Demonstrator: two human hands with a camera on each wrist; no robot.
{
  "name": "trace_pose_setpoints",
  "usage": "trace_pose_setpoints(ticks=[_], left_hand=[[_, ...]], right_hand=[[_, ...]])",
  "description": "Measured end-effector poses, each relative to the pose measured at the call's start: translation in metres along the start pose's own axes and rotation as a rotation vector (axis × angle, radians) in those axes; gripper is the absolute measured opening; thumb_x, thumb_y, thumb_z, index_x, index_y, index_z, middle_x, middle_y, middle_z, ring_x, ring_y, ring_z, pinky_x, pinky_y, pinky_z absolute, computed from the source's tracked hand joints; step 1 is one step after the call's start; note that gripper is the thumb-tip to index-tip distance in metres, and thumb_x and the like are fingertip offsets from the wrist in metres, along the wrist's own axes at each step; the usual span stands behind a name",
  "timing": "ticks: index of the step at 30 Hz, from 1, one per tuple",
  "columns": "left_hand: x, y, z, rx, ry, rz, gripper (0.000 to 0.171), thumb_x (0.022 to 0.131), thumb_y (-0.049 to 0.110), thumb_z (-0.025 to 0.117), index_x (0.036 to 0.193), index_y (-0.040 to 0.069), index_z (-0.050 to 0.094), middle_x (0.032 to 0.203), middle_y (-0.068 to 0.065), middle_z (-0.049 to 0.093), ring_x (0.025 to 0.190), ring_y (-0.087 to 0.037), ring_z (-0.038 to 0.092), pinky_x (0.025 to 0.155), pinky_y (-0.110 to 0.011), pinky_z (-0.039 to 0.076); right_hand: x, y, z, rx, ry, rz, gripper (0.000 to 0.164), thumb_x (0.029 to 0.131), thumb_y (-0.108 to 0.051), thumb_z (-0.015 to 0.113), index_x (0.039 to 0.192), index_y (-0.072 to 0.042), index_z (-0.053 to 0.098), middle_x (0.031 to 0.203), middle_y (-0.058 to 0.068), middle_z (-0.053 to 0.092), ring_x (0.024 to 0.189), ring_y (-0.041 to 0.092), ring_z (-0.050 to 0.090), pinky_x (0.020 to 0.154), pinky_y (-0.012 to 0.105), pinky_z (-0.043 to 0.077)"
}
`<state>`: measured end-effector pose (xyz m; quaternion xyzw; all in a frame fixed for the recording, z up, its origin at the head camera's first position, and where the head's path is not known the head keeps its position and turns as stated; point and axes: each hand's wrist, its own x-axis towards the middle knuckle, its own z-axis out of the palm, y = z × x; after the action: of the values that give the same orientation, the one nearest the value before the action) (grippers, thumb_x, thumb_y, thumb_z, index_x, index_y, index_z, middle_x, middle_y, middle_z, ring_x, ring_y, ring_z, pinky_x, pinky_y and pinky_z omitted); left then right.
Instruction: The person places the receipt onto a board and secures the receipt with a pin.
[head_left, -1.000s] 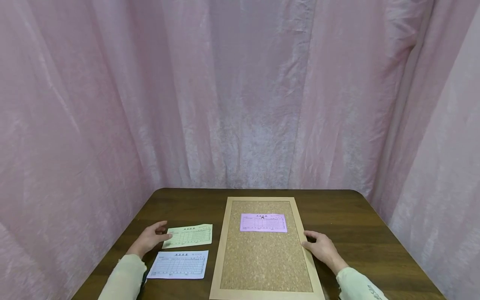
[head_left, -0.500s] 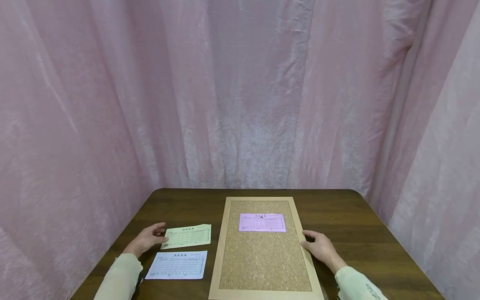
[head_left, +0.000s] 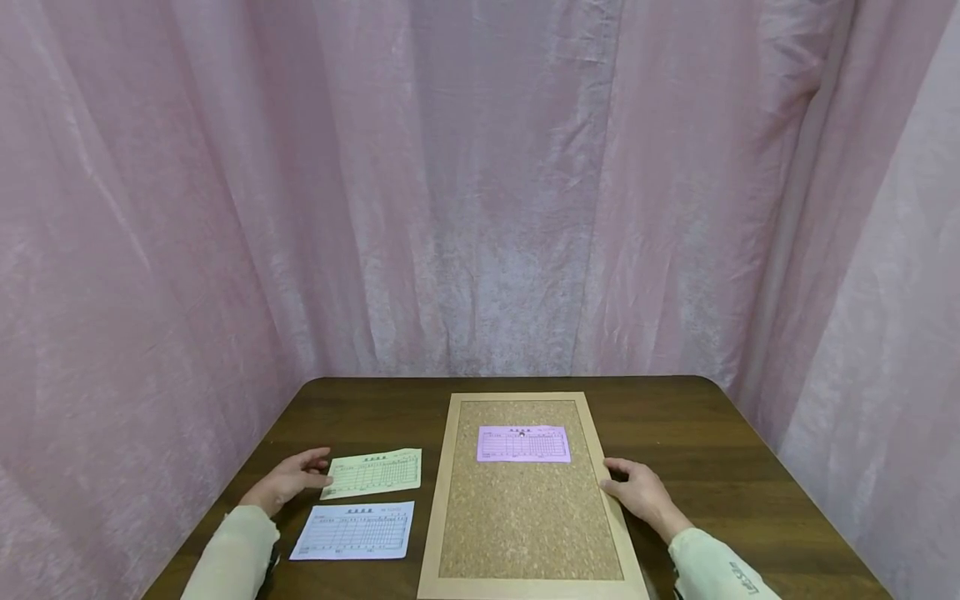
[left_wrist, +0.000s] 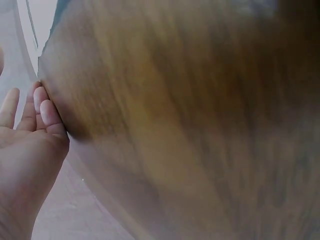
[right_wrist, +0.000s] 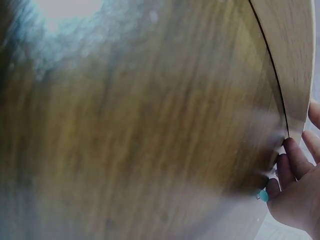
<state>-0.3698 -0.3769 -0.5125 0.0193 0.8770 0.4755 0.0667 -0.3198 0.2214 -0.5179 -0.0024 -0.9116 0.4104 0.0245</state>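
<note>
My left hand [head_left: 283,482] rests on the table, its thumb at the left edge of a pale green form slip [head_left: 372,472]. A light blue form slip [head_left: 354,531] lies just below the green one. In the left wrist view the left hand [left_wrist: 30,150] shows relaxed fingers. My right hand [head_left: 641,496] touches the right side of a wood-framed cork board [head_left: 532,525]. On the board's upper part, a purple form slip [head_left: 523,447] is held by a small pin [head_left: 522,433]. A small teal pin-like thing [right_wrist: 263,195] shows by the right hand's little finger; whether it is held, I cannot tell.
The dark brown wooden table [head_left: 682,433] has rounded far corners. Pink velvet curtains [head_left: 480,208] hang behind it and on both sides. A strip of bare wood lies between the slips and the board.
The left hand has slid slightly left, its thumb drawing back from over the green slip to its edge. The right hand stays at the board, and the slips lie as before.
</note>
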Motion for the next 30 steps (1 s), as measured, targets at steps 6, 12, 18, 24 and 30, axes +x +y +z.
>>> trace_pose_setpoints(ticks=[6,12,18,24,30], left_hand=[[-0.0003,0.0002,0.0027,0.004,0.006,0.005,0.073,0.085,0.005,0.075,0.144,-0.013,0.037,0.145,-0.034,0.040,0.122,-0.043,0.046,0.105,-0.055,0.033],[0.0006,0.0000,0.0059,-0.014,0.014,0.019,0.072,0.084,0.002,0.075,0.144,-0.013,0.038,0.145,-0.034,0.041,0.121,-0.042,0.045,0.103,-0.054,0.035],[0.0033,-0.0022,0.0053,-0.036,0.027,0.001,0.072,0.084,0.001,0.075,0.145,-0.012,0.038,0.142,-0.033,0.044,0.119,-0.039,0.046,0.100,-0.050,0.037],[0.0038,-0.0023,0.0045,-0.019,0.044,-0.005,0.072,0.084,0.003,0.076,0.145,-0.010,0.040,0.142,-0.032,0.044,0.119,-0.040,0.045,0.101,-0.051,0.036],[0.0032,-0.0014,0.0047,0.060,0.086,-0.022,0.067,0.085,0.010,0.077,0.140,-0.011,0.046,0.137,-0.034,0.046,0.120,-0.041,0.046,0.102,-0.056,0.035]], right_hand=[[0.0003,0.0001,0.0004,0.004,-0.002,0.011,0.045,0.091,-0.016,0.070,0.131,0.002,0.062,0.134,0.026,0.058,0.128,0.048,0.046,0.103,0.061,0.037],[0.0007,0.0012,0.0009,-0.006,-0.003,0.013,0.045,0.091,-0.015,0.069,0.132,0.002,0.061,0.134,0.026,0.057,0.129,0.048,0.045,0.103,0.062,0.036],[0.0009,0.0012,0.0011,0.003,-0.008,0.023,0.045,0.092,-0.016,0.069,0.133,0.001,0.061,0.136,0.026,0.056,0.130,0.048,0.044,0.103,0.062,0.035],[0.0014,0.0011,0.0003,0.000,-0.010,0.024,0.046,0.092,-0.016,0.069,0.133,0.002,0.060,0.136,0.027,0.055,0.130,0.049,0.043,0.103,0.062,0.035],[0.0006,0.0007,0.0002,0.002,-0.007,0.017,0.045,0.092,-0.016,0.069,0.132,0.002,0.061,0.135,0.026,0.056,0.129,0.048,0.044,0.103,0.061,0.035]])
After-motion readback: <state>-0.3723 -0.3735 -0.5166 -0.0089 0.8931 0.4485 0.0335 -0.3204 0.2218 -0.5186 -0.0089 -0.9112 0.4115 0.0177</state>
